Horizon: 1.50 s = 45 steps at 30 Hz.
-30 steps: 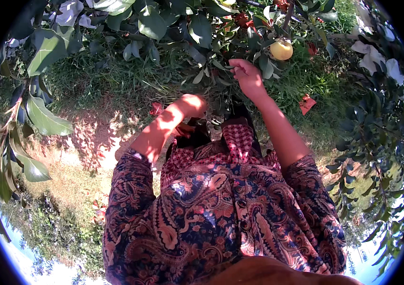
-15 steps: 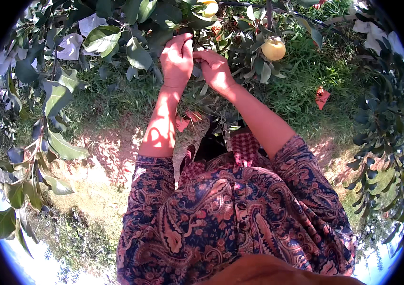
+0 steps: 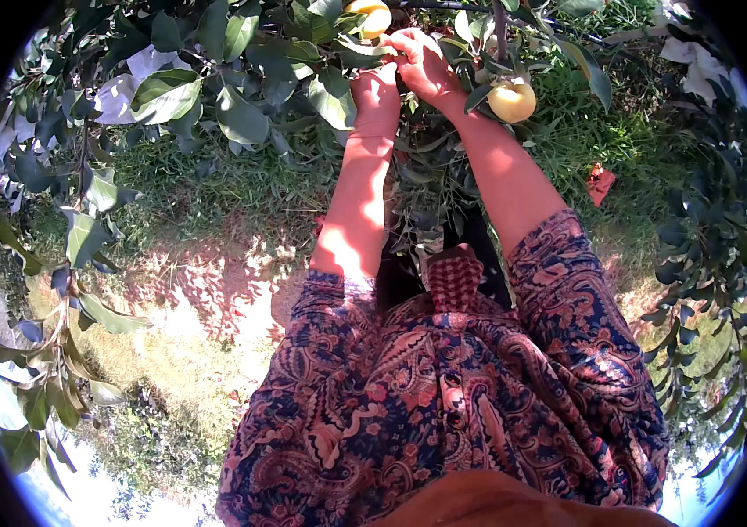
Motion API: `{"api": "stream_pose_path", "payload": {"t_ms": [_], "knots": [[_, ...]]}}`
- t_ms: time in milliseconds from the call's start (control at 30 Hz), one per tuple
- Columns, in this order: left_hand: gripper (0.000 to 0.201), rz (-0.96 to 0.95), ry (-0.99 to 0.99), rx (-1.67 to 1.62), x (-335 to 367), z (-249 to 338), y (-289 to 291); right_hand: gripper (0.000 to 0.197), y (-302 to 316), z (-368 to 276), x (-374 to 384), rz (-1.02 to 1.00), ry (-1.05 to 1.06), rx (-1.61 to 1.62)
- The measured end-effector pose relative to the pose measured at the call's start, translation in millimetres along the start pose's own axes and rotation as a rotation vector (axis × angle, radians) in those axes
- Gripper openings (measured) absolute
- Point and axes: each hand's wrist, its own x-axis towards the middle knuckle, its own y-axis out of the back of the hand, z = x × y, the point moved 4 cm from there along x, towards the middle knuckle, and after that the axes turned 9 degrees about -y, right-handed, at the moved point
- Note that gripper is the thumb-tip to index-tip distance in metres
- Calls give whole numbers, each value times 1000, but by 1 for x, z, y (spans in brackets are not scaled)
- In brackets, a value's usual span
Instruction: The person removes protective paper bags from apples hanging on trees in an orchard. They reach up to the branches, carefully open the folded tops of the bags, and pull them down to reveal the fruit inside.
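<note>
Head view: the left hand [image 3: 375, 95] sits among leaves [image 3: 333, 98], fingers hidden; the right hand [image 3: 424, 68] curls partway beside it; I cannot tell what either holds; one apple [image 3: 370, 18] hangs just above, a second apple [image 3: 512, 102] rightward; tugging leaves hard could knock one loose.

A slim brown branch [image 3: 501, 33] bears a round, pale yellow fruit [image 3: 512, 103], framed by dark green leaves [image 3: 586, 68]; a second yellow fruit [image 3: 373, 21] sits among foliage farther left, at the upper edge of the view; underneath spreads the ground, clad in green grass [image 3: 558, 145] across its upper part; a crumpled red scrap [image 3: 601, 183] lies on that grass at the right; lower on the left the ground turns to bare, pinkish soil [image 3: 189, 285], dappled with shadow; below that comes paler, yellowish ground cover [image 3: 150, 351].
</note>
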Motion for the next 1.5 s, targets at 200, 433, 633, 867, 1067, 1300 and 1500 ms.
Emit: {"api": "stream_pose_path", "payload": {"t_ms": [200, 433, 633, 867, 1067, 1300, 1500], "knots": [[23, -167, 88, 208, -11, 2, 8, 28, 3, -10, -4, -71, 106, -236], [27, -2, 373, -407, -39, -29, 8, 15, -2, 20, -2, -183, -277, 474], [32, 66, 366, -619, -34, 6, 29, 25, 5, -8, -8, 174, 400, -336], [29, -53, 90, 121, -28, 5, 30, 22, -1, 6, -7, -129, 116, -33], [25, -25, 122, -217, -32, -7, 27, 18, -2, 10, -11, -135, 73, 59], [18, 1, -70, -210, -48, 1, 36, 18, 0, -11, -13, -72, -380, 426], [12, -217, -117, 242, -57, -11, 36, 13, 2, -9, -5, 30, -494, 590]]}}
